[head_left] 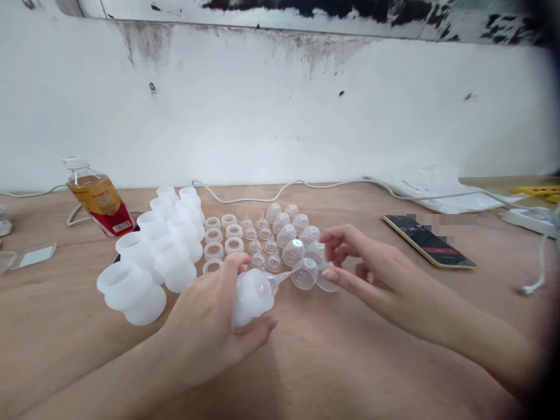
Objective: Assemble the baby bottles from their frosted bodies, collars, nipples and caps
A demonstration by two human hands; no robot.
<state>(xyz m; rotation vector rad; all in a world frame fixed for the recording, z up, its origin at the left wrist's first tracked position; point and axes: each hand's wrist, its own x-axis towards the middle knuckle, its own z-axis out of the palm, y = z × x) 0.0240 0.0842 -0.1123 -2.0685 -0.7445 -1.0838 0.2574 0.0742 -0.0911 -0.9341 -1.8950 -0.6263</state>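
Note:
My left hand (219, 321) is wrapped around a small white baby bottle (251, 298), tilted so its clear pointed nipple (275, 280) faces right. My right hand (367, 262) is beside the front of the clear dome caps (305, 274), thumb and index finger apart around the nearest ones. Whether its fingertips touch a cap I cannot tell. Clear nipples (272, 246) stand in rows just beyond the held bottle. White collar rings (234, 245) lie left of them, the nearest partly covered by my left hand. Several frosted white bottle bodies (175, 265) are lined up farther left.
A drink bottle (102, 201) with a red and yellow label leans at the back left. A phone (429, 242) lies on the right. A white cable (262, 195) runs along the wall to a power strip (531, 221). A plastic bag (441, 192) rests at the back right.

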